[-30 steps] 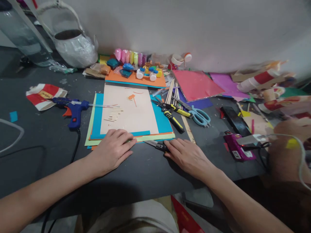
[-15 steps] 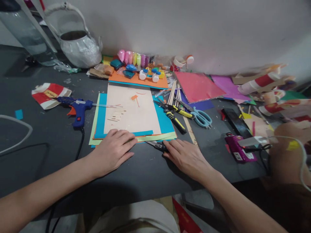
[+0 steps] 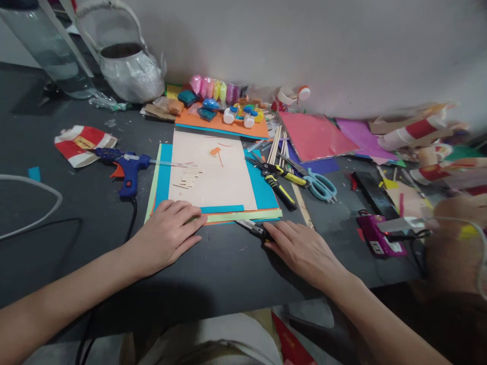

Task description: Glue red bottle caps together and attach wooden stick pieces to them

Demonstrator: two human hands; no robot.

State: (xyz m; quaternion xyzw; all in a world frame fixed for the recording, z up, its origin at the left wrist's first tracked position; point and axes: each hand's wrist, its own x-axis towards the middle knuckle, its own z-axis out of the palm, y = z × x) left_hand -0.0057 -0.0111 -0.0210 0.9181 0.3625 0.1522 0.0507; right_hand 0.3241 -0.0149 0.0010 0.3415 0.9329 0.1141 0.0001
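Observation:
My left hand [image 3: 171, 235] lies palm down, fingers stretched out, across the lower left edge of a stack of coloured paper [image 3: 163, 175]. On top of the stack is a pale sheet [image 3: 224, 187] bearing short cut sticks [image 3: 188, 178] and an orange scrap [image 3: 215, 151]. At the stack's lower right, my right hand [image 3: 304, 251] rests flat on the table, its fingertips over the handle end of a black-handled tool with a silver blade [image 3: 249, 225]. That handle is partly hidden, so its exact kind is unclear.
A blue glue gun [image 3: 131, 172] lies left, its cord running toward me. Yellow-black pliers [image 3: 279, 190] and blue-handled scissors [image 3: 321, 185] lie right of the stack. Behind are clay packets [image 3: 216, 91] and a kettle [image 3: 131, 71]. Another person's blurred arm [image 3: 452, 243] is at far right.
My left hand has slid slightly left along the paper's edge. My right hand has shifted a little right, and the view has turned slightly.

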